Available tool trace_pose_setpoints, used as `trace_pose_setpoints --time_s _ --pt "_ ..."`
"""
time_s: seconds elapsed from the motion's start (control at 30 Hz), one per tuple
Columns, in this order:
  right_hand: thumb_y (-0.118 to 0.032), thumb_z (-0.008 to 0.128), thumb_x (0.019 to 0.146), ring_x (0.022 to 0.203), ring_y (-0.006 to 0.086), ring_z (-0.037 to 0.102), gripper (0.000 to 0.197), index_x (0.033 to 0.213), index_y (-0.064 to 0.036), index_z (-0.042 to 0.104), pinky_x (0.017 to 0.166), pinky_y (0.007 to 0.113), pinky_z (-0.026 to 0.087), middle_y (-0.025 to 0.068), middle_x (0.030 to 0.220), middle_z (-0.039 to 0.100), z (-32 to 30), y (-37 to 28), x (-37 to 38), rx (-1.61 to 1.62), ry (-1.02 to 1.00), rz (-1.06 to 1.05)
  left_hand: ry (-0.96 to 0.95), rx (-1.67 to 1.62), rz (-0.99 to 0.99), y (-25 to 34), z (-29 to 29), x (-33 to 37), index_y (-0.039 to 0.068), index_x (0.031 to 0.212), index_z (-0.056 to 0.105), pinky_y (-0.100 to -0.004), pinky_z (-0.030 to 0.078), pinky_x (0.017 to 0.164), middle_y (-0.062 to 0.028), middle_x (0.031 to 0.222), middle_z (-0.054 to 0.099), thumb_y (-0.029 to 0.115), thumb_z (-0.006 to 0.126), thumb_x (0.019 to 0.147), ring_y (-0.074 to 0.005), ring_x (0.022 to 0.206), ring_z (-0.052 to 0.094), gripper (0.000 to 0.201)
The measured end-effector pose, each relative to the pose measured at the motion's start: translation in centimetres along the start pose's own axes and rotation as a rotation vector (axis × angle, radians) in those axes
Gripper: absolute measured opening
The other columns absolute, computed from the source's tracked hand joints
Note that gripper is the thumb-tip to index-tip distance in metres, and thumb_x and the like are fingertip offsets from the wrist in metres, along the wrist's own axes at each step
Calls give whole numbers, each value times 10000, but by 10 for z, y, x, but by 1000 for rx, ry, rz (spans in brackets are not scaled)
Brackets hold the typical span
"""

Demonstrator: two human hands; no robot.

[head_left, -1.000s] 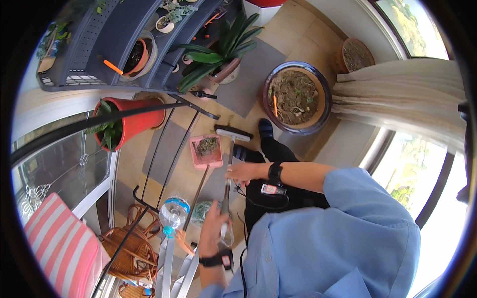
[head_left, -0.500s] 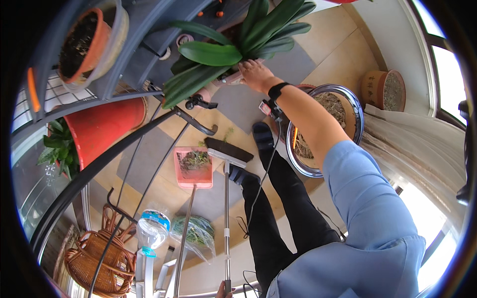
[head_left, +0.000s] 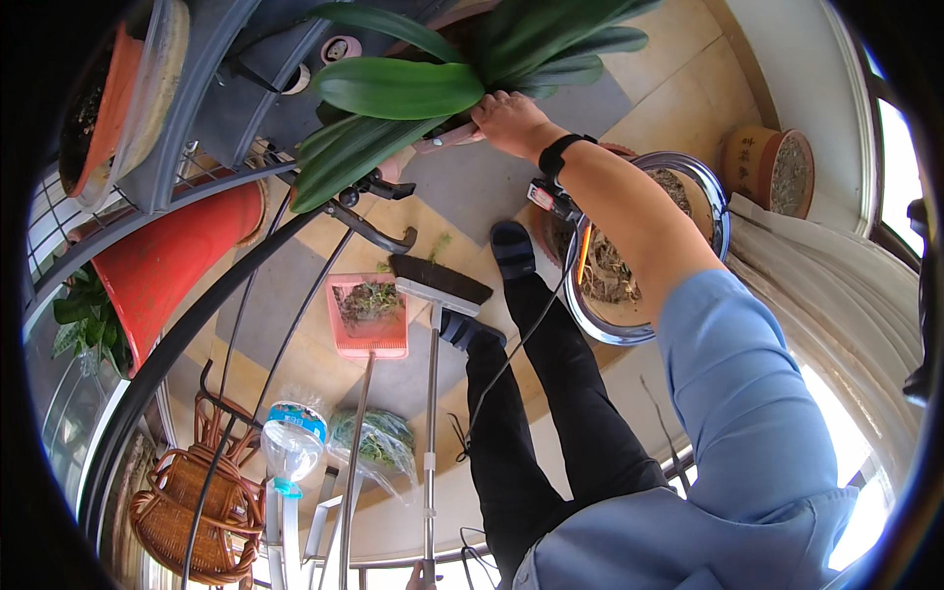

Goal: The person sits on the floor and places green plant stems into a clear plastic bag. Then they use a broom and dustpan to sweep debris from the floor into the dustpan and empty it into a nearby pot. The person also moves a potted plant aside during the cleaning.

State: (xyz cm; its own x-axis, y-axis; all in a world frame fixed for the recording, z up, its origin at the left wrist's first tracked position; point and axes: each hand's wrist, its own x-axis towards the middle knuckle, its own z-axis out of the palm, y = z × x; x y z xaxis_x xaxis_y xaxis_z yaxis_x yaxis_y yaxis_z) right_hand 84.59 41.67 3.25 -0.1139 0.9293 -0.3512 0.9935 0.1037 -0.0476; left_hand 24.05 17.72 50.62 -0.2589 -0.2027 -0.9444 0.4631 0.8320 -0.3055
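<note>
My right arm reaches forward to a potted plant with long, broad, dark green leaves (head_left: 403,87). At the base of the leaves my right hand (head_left: 509,123) is closed, its fingers curled over the rim of the flowerpot (head_left: 450,140); leaves hide most of that pot and some fingertips. Only part of my left hand (head_left: 421,578) shows at the bottom edge, closed round the handle of a broom (head_left: 442,282). The dark bristles of the broom rest on the tiled floor beside a pink dustpan (head_left: 370,346), which holds soil and green plant scraps.
A chrome-rimmed round planter (head_left: 723,221) stands beside my right forearm, with a brown pot (head_left: 752,167) beyond. At left are a dark metal plant stand (head_left: 211,98), a red pot (head_left: 177,265) and a wicker chair (head_left: 192,506). An upturned plastic bottle (head_left: 293,442) stands near a bagged plant (head_left: 379,438).
My view has shifted, so the stand, dustpan and broom sit further left in the picture. My right hand stays at the flowerpot, and my left stays on the broom.
</note>
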Motion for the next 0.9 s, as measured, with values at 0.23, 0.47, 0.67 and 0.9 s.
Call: trace_pose_setpoints --time_s 0.23,0.47,0.67,0.9 --pt "-430 566 873 970 274 592 382 989 -72 632 802 383 483 93 976 625 14 38 -80 24 -130 63 6 -6 28 -6 -10 5 98 1421 402 -218 409 503 -61 1024 640 124 529 939 -78 601 491 499" --pt "-449 604 856 1029 333 592 445 1093 -72 623 868 426 487 140 1085 639 90 116 -152 -47 -182 84 16 -9 57 -9 -22 10 107 1439 378 -216 408 499 -61 1028 642 123 526 940 -75 592 491 520" --pt "-437 652 824 1082 342 594 527 1186 -63 574 883 441 491 172 1184 607 108 154 -153 68 -541 228 16 9 84 -14 -32 15 114 1454 357 -214 407 496 -61 1032 644 123 524 941 -72 584 491 539" --pt "-188 599 816 979 366 590 331 1095 -17 554 840 464 490 215 1069 597 -7 27 -192 366 -5 488 -78 66 213 4 -26 2 120 1465 343 -215 407 487 -61 1003 654 123 525 938 -71 573 499 557"
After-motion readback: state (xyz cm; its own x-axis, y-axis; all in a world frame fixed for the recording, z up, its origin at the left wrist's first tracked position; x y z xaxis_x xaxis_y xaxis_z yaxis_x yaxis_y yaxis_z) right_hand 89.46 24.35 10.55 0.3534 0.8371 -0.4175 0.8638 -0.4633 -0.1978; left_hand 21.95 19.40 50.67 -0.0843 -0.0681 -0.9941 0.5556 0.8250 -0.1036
